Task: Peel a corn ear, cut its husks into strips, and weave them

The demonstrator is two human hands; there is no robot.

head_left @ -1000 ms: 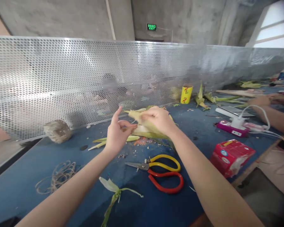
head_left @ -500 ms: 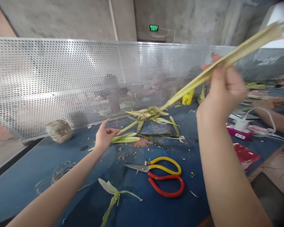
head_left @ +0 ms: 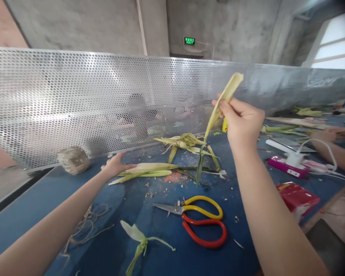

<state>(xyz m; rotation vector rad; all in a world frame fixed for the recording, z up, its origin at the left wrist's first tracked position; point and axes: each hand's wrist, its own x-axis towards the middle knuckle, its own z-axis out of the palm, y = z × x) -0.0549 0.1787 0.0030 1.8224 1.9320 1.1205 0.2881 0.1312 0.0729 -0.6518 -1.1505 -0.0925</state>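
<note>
Raised above the table, my right hand pinches a long pale-yellow corn husk strip, whose dark green lower end hangs over the pile. My left hand lies with fingers apart at the left end of some green-yellow husks; its thumb reaches to their tips, and I cannot tell whether it presses them. Behind these lies a tangled husk bundle. Scissors with one yellow and one red handle rest in front of the husks. Nearer to me is a small tied husk piece.
A perforated metal screen runs along the table's back. A rough block stands at left, above loose string. At right are a magenta power strip, a red packet and another person's hand.
My right hand has come left and lower with the husk strip, which now hangs more upright. The left hand's fingers have opened from a pinch, and longer husks now lie beside it.
</note>
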